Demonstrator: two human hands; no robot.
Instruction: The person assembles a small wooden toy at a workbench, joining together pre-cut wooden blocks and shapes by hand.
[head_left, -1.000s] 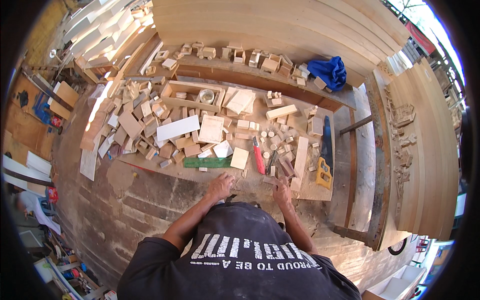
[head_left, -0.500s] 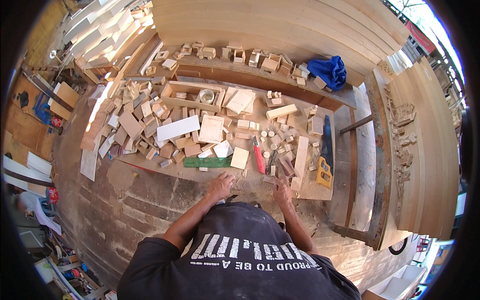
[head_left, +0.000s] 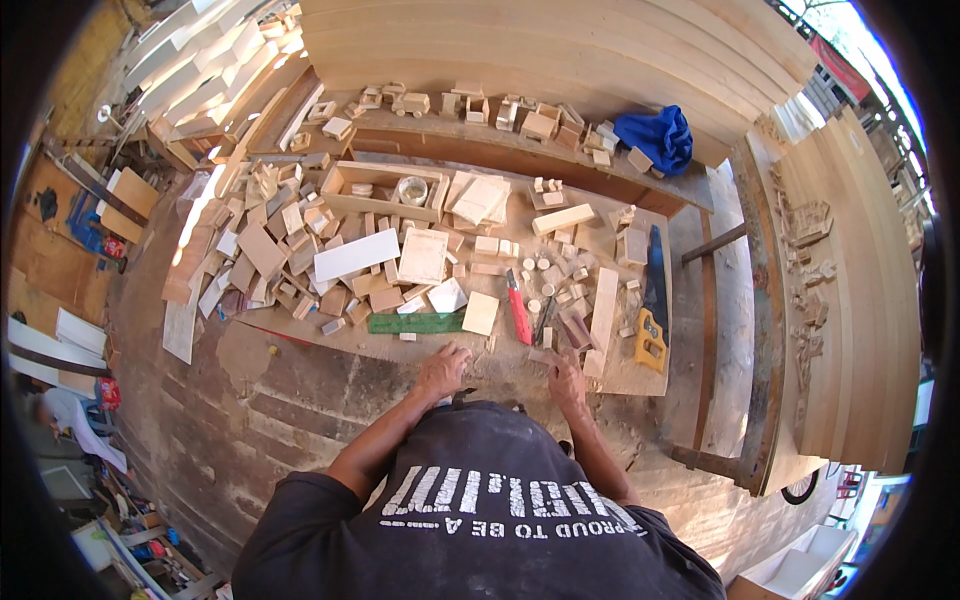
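Left hand: is resting at the near edge of the desk, fingers bent; cannot tell whether it is gripping anything.
Right hand: is showing bent fingers at the end of a small wooden strip; cannot tell whether they are gripping it.
Strip's place: is sitting near the red-handled tool.
Handsaw: is lying on the desk's right side.
Green strip: is lying ahead of the left hand.

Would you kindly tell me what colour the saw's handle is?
The handle is yellow, seen best in the head view.
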